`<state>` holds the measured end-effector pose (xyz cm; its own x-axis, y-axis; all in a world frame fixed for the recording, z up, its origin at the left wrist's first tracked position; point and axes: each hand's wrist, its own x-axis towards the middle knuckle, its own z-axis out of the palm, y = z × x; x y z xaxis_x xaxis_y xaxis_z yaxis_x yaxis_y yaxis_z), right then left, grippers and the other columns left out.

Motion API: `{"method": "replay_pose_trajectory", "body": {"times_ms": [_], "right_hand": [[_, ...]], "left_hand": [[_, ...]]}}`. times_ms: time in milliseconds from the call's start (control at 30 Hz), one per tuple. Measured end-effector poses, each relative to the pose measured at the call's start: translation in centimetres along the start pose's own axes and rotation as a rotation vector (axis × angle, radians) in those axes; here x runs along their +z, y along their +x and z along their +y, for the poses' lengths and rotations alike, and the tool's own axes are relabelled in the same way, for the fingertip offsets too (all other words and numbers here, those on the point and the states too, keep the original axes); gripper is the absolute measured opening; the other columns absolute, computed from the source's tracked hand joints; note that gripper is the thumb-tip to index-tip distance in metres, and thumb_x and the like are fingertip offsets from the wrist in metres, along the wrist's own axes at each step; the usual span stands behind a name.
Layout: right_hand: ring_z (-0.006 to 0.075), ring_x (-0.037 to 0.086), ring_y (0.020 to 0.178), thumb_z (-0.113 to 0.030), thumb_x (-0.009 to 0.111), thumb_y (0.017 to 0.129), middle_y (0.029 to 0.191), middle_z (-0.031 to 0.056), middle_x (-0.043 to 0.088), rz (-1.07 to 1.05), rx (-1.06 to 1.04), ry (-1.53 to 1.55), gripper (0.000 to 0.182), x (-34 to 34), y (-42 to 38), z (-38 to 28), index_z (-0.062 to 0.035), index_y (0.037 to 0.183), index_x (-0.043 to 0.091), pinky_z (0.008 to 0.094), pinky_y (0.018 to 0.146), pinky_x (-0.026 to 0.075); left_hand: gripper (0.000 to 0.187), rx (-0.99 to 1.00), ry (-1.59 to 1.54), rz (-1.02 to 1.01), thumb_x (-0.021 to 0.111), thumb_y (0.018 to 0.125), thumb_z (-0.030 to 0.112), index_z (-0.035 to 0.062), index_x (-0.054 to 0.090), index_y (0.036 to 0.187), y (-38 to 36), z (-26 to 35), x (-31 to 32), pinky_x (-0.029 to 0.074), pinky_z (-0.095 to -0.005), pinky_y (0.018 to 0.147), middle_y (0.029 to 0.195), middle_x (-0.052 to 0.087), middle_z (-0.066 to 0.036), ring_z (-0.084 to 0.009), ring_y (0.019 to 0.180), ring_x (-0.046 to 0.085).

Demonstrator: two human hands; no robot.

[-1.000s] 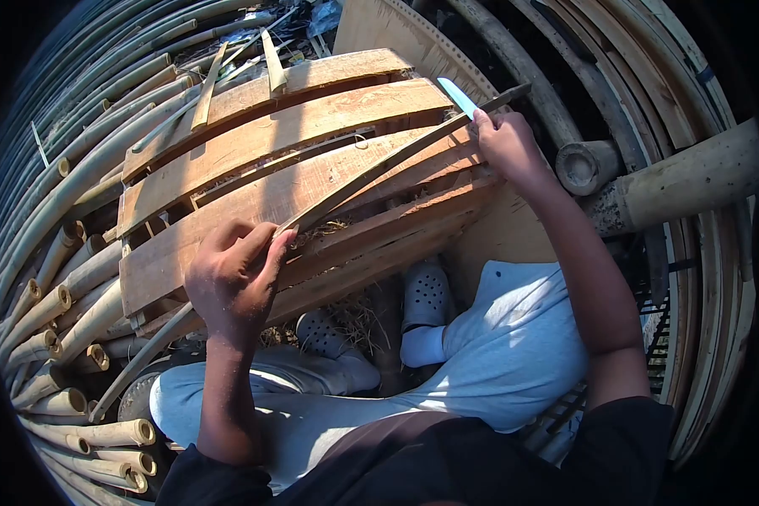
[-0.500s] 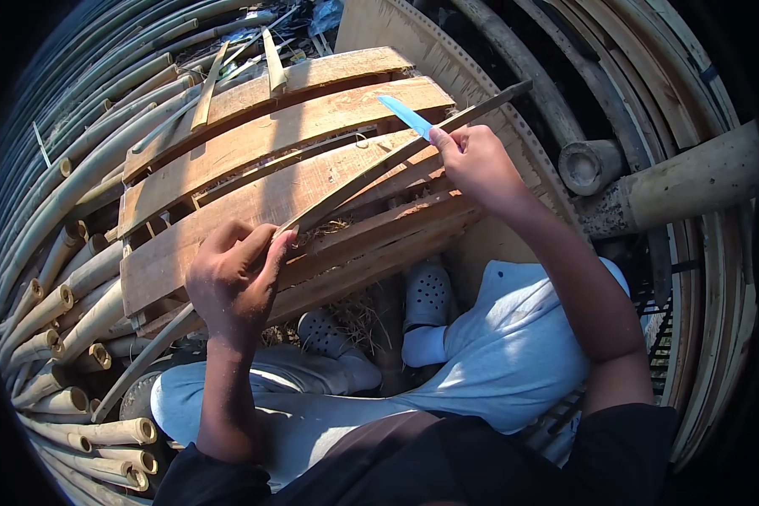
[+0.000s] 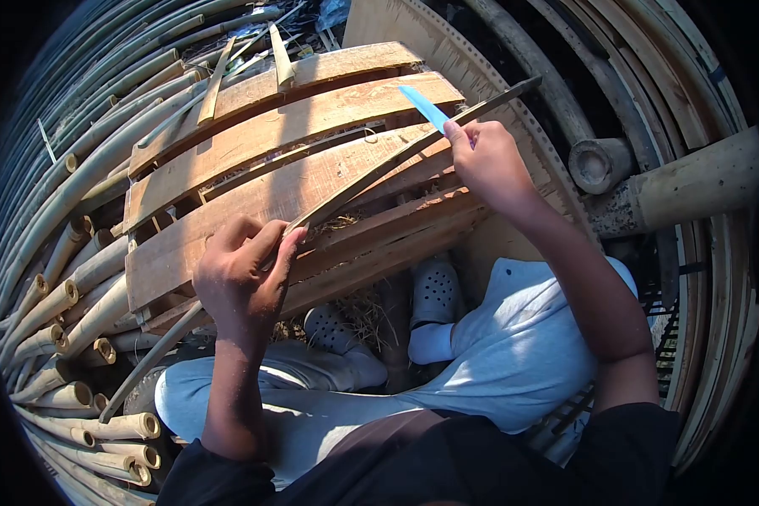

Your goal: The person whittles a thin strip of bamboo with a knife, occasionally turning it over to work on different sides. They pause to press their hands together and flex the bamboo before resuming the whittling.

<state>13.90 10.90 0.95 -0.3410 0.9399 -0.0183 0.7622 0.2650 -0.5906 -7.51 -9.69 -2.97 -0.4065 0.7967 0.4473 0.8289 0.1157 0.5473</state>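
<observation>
A long, narrow bamboo strip (image 3: 371,174) runs slantwise over the slatted wooden crate (image 3: 219,223). My left hand (image 3: 244,270) pinches the strip between thumb and fingers, and its lower end curves out behind my wrist. Closed around a knife with a blue-looking blade (image 3: 424,108), my right hand (image 3: 491,164) is at the strip's upper part. The blade points up and left and crosses the strip beside my thumb. The knife's handle is hidden inside my fist.
Bamboo poles (image 3: 84,278) are piled along the left. Two loose bamboo pieces (image 3: 281,63) lie at the crate's far edge. A curved board (image 3: 472,59) stands behind it. On the right are a thick pole (image 3: 691,185) and long wooden strips (image 3: 717,337). My legs flank the crate's near side.
The view has shifted slightly. The blade is a little farther right and angled more steeply. Both hands keep their holds, and the strip lies at much the same slant.
</observation>
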Motion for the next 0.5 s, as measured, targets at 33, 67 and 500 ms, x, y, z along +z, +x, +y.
{"method": "replay_pose_trajectory", "body": {"times_ms": [33, 67, 500], "right_hand": [[0.0119, 0.055, 0.052, -0.031, 0.058, 0.109, 0.055, 0.0051, 0.052, -0.002, -0.112, -0.067, 0.047, 0.5, -0.6, -0.4, 0.0048, 0.08, 0.068, 0.0374, 0.054, 0.043], [0.0119, 0.055, 0.052, -0.031, 0.058, 0.109, 0.055, 0.0051, 0.052, -0.004, -0.115, -0.066, 0.047, 0.5, -0.5, -0.5, 0.0048, 0.08, 0.068, 0.0374, 0.054, 0.043], [0.0089, 0.045, 0.049, -0.032, 0.057, 0.111, 0.056, 0.0036, 0.055, -0.149, 0.03, -0.037, 0.05, -0.5, -0.2, -1.4, 0.0025, 0.076, 0.067, 0.0356, 0.048, 0.038]], "left_hand": [[0.018, -0.007, 0.007, -0.016, 0.085, 0.087, 0.021, 0.0066, 0.082, 0.097, 0.0, 0.1, -0.1, 0.048, -0.0328, 0.064, 0.078, 0.067, -0.008, -0.0205, 0.067, 0.064], [0.018, -0.01, 0.009, -0.013, 0.085, 0.087, 0.021, 0.0066, 0.082, 0.097, 0.0, 0.2, -0.1, 0.048, -0.0328, 0.064, 0.078, 0.067, -0.008, -0.0205, 0.067, 0.064], [0.016, 0.001, -0.003, -0.006, 0.085, 0.085, 0.028, 0.0145, 0.081, 0.092, -0.3, -0.1, 0.6, 0.047, -0.0358, 0.06, 0.075, 0.06, -0.003, -0.0213, 0.065, 0.061]]}}
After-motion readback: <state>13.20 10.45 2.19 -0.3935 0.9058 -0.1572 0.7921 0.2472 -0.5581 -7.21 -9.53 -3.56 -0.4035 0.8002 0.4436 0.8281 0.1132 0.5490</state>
